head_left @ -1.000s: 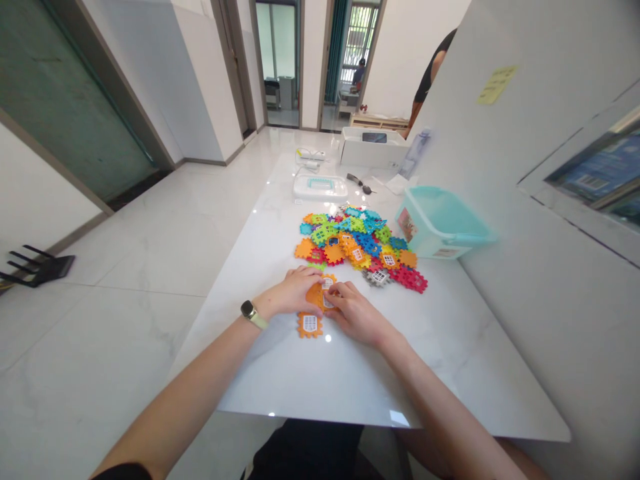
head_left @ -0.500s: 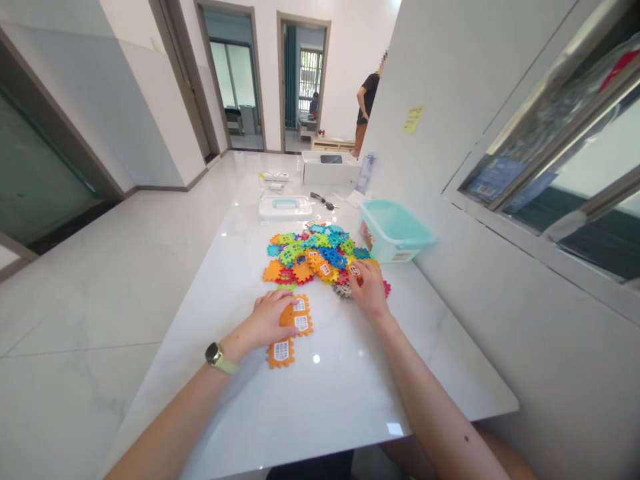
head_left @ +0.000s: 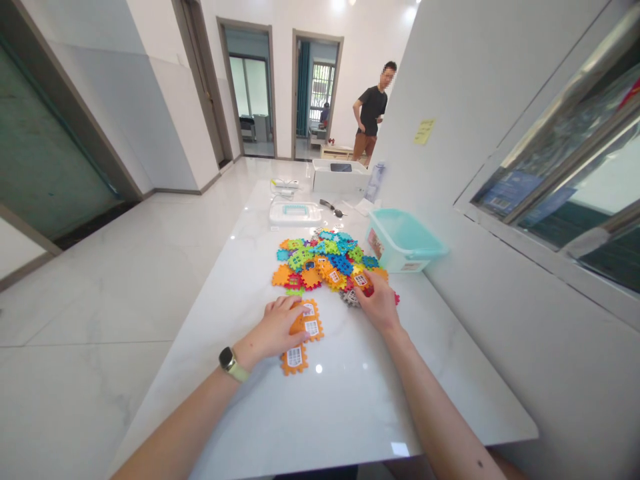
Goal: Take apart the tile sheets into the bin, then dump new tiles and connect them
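My left hand (head_left: 277, 327) lies over orange interlocking tiles with white window grids, its thumb and fingers gripping the joined upper tiles (head_left: 313, 328). Another orange tile (head_left: 294, 359) joins them at the near end, partly beneath the hand. At the right front of a heaped pile of colourful notched tiles (head_left: 300, 259), my right hand (head_left: 379, 303) has thumb and forefinger on an orange tile (head_left: 360, 280) with a white window grid. A grey tile (head_left: 350, 298) lies beside the right thumb. My right hand's other fingers are mostly hidden.
A turquoise bin (head_left: 407, 243) stands right of the pile, near the wall. Behind the pile are a white lid (head_left: 295, 214) with a turquoise handle, a black-strapped item (head_left: 331, 208) and a white box (head_left: 340, 177) with a phone on top. A person (head_left: 370, 113) stands beyond the table.
The camera view has shifted, moving the scene slightly right and down. More of the standing person shows. My left hand stays on the orange tiles; my right hand remains at the pile's right front.
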The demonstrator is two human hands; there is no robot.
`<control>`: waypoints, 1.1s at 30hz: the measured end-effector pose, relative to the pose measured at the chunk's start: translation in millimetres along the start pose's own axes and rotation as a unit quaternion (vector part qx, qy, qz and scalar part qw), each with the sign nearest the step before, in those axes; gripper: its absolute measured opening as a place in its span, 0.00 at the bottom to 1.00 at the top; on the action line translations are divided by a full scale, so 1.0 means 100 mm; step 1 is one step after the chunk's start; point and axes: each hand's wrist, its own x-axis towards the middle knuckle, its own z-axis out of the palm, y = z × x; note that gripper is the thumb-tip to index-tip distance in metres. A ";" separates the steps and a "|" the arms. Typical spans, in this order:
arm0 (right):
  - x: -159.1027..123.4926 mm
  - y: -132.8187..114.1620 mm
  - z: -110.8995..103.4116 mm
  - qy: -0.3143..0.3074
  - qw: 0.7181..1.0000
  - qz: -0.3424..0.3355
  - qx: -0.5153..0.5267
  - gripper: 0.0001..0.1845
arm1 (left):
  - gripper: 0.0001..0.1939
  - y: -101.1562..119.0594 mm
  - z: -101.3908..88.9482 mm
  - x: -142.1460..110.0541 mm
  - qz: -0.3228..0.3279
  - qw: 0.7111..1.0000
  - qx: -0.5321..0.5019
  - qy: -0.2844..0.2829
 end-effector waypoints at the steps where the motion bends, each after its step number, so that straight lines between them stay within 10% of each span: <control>1: -0.02 -0.05 -0.01 0.000 1.000 -0.006 0.012 0.25 | 0.25 0.00 0.00 0.00 0.002 1.000 -0.004 0.004; 6: -0.17 -0.44 -0.03 -0.027 0.994 -0.078 0.070 0.27 | 0.15 0.06 0.06 0.07 -0.006 0.985 -0.112 0.133; 10: -0.32 -0.75 0.02 -0.081 0.977 -0.152 0.126 0.31 | 0.13 0.10 0.11 0.17 -0.040 0.896 -0.396 0.196; 14: -0.41 -0.88 0.09 -0.135 0.958 -0.200 0.156 0.32 | 0.17 0.08 0.14 0.21 -0.065 0.795 -0.569 0.200; 26: -0.45 -0.93 0.10 -0.169 0.951 -0.202 0.160 0.29 | 0.19 0.13 0.12 0.16 -0.085 0.717 -0.686 0.090; 29: -0.42 -0.93 0.09 -0.172 0.956 -0.174 0.162 0.18 | 0.18 0.11 0.11 0.16 -0.089 0.748 -0.653 0.082; 33: -0.34 -0.79 0.06 -0.139 0.973 -0.043 0.179 0.13 | 0.15 0.06 0.04 0.12 -0.037 0.909 -0.397 0.120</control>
